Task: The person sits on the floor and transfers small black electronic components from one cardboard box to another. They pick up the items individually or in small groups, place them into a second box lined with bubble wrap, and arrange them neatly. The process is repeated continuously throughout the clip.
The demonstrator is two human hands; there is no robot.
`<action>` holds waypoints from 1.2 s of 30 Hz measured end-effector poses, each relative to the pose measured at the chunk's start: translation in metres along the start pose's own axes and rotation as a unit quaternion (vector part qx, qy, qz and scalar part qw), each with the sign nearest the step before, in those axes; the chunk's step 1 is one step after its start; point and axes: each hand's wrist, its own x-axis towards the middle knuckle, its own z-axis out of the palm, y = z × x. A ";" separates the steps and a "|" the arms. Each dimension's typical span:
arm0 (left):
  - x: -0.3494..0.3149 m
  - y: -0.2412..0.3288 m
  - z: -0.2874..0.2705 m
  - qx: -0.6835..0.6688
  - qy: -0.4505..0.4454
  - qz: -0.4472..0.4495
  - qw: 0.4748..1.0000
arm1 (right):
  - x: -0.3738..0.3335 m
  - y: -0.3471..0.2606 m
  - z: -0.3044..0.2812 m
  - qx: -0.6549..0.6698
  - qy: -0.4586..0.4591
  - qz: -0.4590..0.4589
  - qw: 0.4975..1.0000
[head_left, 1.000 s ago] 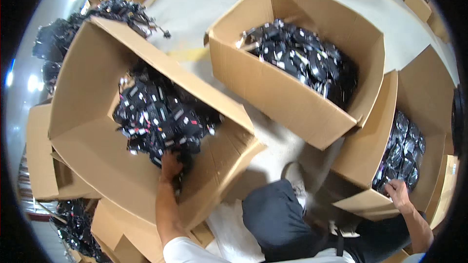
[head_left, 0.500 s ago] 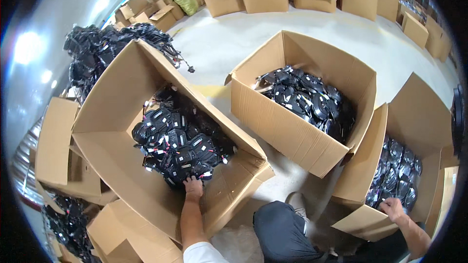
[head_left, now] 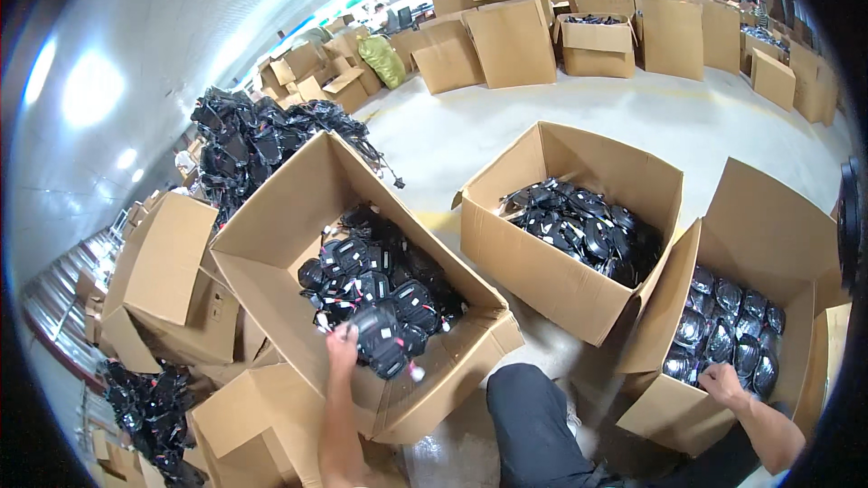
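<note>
My left hand (head_left: 344, 343) grips the edge of a black plastic unit (head_left: 382, 340) with a pale label and a short pinkish wire, raised over the pile. Beneath it, several similar black units (head_left: 359, 286) with white connectors lie heaped in the big left carton (head_left: 285, 307). My right hand (head_left: 722, 383) is inside the near wall of the right carton (head_left: 768, 226), fingers curled together; what they hold, if anything, is hidden. Beside that hand, rounded black parts in shiny clear wrapping (head_left: 721, 341) lie in rows.
Between them stands a middle carton (head_left: 551, 276) of loose black parts (head_left: 588, 226). A tall black heap (head_left: 244, 145) rises behind the left carton, and another dark pile (head_left: 149, 407) lies at lower left. My dark-trousered leg (head_left: 535, 425) is between the cartons. More cartons (head_left: 511, 43) line the far floor.
My left hand has lifted a black unit off the pile and moved slightly left. My right hand stays at the right carton's near wall. The view has tilted upward.
</note>
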 end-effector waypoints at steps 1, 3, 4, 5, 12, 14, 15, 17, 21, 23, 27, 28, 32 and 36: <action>0.003 0.045 0.018 -0.089 0.014 -0.068 0.994 | -0.005 -0.011 -0.009 0.022 0.038 -0.044 0.998; 0.008 0.087 0.007 -0.140 0.034 -0.116 0.983 | -0.007 -0.063 -0.027 0.031 0.009 -0.083 0.996; 0.011 0.125 0.022 -0.278 0.014 -0.099 0.955 | -0.010 -0.090 -0.040 0.040 0.017 -0.098 0.994; 0.007 0.182 0.037 -0.314 0.012 -0.111 0.943 | -0.009 -0.114 -0.047 0.062 0.014 -0.110 0.992; -0.037 0.293 0.148 -0.430 -0.219 0.018 0.876 | -0.032 -0.269 -0.099 0.071 0.191 -0.501 0.841; -0.059 0.346 0.203 -0.424 -0.289 0.030 0.858 | -0.044 -0.273 -0.126 0.060 0.254 -0.526 0.810; -0.085 0.396 0.231 -0.455 -0.320 -0.094 0.826 | -0.047 -0.263 -0.138 0.048 0.275 -0.525 0.804; -0.096 0.404 0.261 -0.410 -0.364 -0.106 0.829 | -0.059 -0.257 -0.153 0.076 0.295 -0.536 0.788; -0.150 0.453 0.319 -0.381 -0.376 -0.006 0.845 | -0.074 -0.200 -0.174 0.048 0.290 -0.487 0.822; -0.173 0.474 0.349 -0.432 -0.365 0.016 0.825 | -0.078 -0.154 -0.168 0.203 0.286 -0.331 0.876; -0.205 0.491 0.394 -0.460 -0.392 0.017 0.797 | -0.091 -0.118 -0.153 0.605 -0.032 -0.120 0.787; -0.208 0.491 0.407 -0.419 -0.383 0.060 0.821 | -0.087 -0.115 -0.143 0.632 -0.052 -0.121 0.764; -0.237 0.500 0.442 -0.359 -0.423 0.138 0.821 | -0.080 -0.104 -0.134 0.670 -0.107 -0.185 0.711; -0.251 0.508 0.473 -0.557 -0.598 -0.008 0.576 | -0.068 -0.096 -0.156 0.755 -0.129 -0.219 0.605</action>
